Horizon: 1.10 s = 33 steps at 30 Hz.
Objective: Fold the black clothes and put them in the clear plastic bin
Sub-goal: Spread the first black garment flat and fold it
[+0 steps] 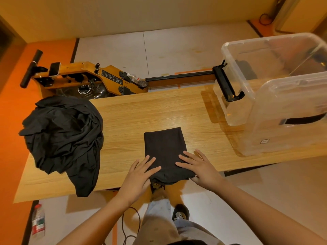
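A folded black garment (164, 149) lies as a narrow rectangle near the front edge of the wooden table (141, 112), its near end hanging slightly over the edge. My left hand (139, 172) rests flat on its near left corner with fingers straight. My right hand (198, 167) presses flat on its near right corner. A heap of unfolded black clothes (63, 135) sits at the table's left end, one piece drooping over the front edge. The clear plastic bin (276, 96) stands at the right end of the table.
A wooden rowing machine (85, 78) with a black rail stands on the floor behind the table. A plastic bottle (38, 221) stands on the floor at the lower left. My legs and a black cable are below the table's front edge.
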Available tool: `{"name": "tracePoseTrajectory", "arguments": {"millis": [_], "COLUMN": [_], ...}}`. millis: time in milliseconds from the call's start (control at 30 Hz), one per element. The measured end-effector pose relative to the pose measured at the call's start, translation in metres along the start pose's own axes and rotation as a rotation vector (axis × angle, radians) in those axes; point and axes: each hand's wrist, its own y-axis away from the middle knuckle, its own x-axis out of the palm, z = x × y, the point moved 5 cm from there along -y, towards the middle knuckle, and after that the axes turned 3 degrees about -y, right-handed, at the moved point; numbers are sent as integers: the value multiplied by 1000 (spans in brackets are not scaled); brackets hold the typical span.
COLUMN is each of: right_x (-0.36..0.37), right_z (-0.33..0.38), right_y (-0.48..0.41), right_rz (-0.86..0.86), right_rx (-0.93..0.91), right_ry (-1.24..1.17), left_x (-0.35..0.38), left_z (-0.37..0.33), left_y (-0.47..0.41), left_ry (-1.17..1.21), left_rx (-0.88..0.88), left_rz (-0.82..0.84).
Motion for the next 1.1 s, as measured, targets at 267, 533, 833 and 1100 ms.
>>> {"name": "tracePoseTrajectory", "arguments": {"millis": [267,533,833,1100], "right_x": [-47,-45,-30,-37], "right_z": [-18,-56,-67,-55], "right_y": [-40,-97,-109,-109], "right_rz": [-90,-35,-23,-45], "right_rx": [404,676,926,825], "right_ry": [-626,-761,-763,-631], "left_x": [-39,-40,-21,-26], "left_z": [25,58,73,74], "left_y": [-32,-94,-96,-82], "left_ry": [827,1086,1073,1123], "left_rx": [-380,-690,-947,-1014], "left_rz": [-113,-30,-48,-173]}}
